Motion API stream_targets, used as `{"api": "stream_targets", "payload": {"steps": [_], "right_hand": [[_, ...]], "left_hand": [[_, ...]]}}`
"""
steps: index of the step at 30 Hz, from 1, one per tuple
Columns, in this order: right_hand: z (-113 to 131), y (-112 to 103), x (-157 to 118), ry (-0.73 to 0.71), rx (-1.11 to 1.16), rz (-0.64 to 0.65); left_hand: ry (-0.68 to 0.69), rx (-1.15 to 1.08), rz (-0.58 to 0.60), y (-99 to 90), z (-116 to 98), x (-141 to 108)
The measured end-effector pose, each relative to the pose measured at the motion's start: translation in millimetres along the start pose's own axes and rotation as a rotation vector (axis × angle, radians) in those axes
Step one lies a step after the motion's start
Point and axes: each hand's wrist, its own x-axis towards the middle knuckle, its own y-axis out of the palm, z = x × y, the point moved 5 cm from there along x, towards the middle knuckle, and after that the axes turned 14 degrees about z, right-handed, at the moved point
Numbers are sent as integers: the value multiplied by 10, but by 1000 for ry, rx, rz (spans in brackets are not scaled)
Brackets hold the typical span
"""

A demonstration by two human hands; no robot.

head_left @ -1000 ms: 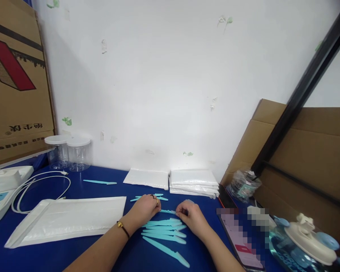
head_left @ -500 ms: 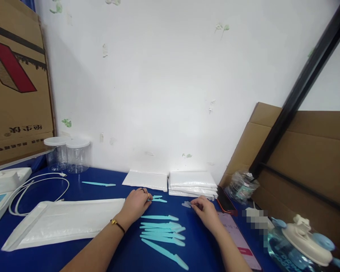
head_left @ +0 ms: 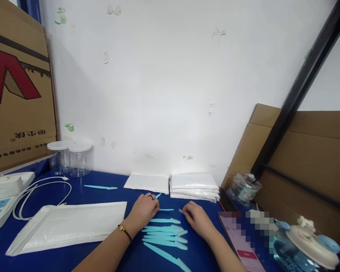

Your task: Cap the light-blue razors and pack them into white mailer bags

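- Head view, hands: left hand [head_left: 146,208] closed at the fingertips on a slim turquoise tool [head_left: 167,209], free end pointing right. Right hand [head_left: 197,218] facing it, thumb and finger pinching a small clear piece [head_left: 180,210]; gap between clear piece and tool tip.
- Head view, tool positions: held tool lies between the hands, above the blue table [head_left: 102,260]. Row of similar turquoise tools [head_left: 164,238] on the table just below the hands, some overlapping, the nearest one slanted. Another tool [head_left: 158,195] partly hidden behind left hand. Lone tool [head_left: 100,187] well apart, far left.
- Head view, surroundings: white padded mailer [head_left: 70,226] left of left forearm; two piles of white packets, left pile [head_left: 147,183] and right pile [head_left: 194,182], near the wall; phone [head_left: 239,241] right of right forearm.
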Motion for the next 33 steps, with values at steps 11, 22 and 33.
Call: {"api": "stream_targets", "payload": {"steps": [11,22,33], "right_hand": [[-122,95,54,34,311,20],[51,126,81,3,355,52],[154,225,131,-9,338,66]], "left_hand": [[-91,-134,56,37,-34,-24],[-113,-154,53,27,-40,-2],[-56,-146,59,24,-145,10]]}}
